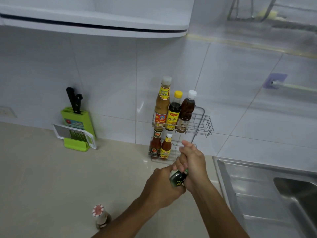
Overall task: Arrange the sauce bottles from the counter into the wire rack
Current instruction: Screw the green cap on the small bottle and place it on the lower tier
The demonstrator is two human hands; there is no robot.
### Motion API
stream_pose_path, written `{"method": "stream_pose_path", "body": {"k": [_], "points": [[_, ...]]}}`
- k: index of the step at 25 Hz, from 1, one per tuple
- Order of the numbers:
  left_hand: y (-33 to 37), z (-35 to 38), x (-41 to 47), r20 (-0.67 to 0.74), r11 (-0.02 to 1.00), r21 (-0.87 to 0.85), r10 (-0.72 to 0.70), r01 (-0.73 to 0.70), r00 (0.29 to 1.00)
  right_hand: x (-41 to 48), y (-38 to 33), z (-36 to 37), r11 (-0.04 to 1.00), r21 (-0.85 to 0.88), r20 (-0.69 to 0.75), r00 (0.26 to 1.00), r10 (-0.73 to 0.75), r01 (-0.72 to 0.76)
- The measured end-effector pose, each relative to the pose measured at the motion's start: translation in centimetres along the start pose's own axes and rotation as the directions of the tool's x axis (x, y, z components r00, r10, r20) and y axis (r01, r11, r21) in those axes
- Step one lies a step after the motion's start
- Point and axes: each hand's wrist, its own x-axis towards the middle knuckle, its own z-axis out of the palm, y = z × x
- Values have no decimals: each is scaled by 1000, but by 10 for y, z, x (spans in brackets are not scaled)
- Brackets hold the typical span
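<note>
While both hands are gripping it, here's the setup:
bottle [177, 178]: being held just near of the rack [202, 124], neck tilting toward it
left hand [162, 188]: clamping the body
right hand [193, 164]: wrapping the top, nearer the rack
free slots: right side, both tiers

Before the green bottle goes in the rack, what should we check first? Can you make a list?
1. Both hands on the dark green bottle: ok, left hand and right hand grip it.
2. Cap shut tight: cannot tell, the right hand covers it.
3. Room on the top shelf of the wire rack: ok, the right part is free beside three bottles.
4. Room on the bottom shelf: ok, a gap shows beside the two red sauce bottles.
5. Bottles left on the counter: not ok, the red-and-white capped bottle waits.
</note>
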Motion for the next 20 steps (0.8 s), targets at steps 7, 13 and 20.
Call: {"method": "stream_pose_path", "body": {"k": [7, 13, 20], "points": [[-13, -22, 71, 298, 992, -69, -83, 108, 951, 51, 4, -65, 891, -444, 444, 887, 124, 98], [-57, -26, 139, 370, 958, 202, -267, 203, 890, 96, 18, -88, 846, -487, 241, 964, -111, 219], [-130, -31, 172, -9, 878, -30, -478, 477, 878, 174, 53, -101, 598, -770, -10, 934, -357, 221]]}}
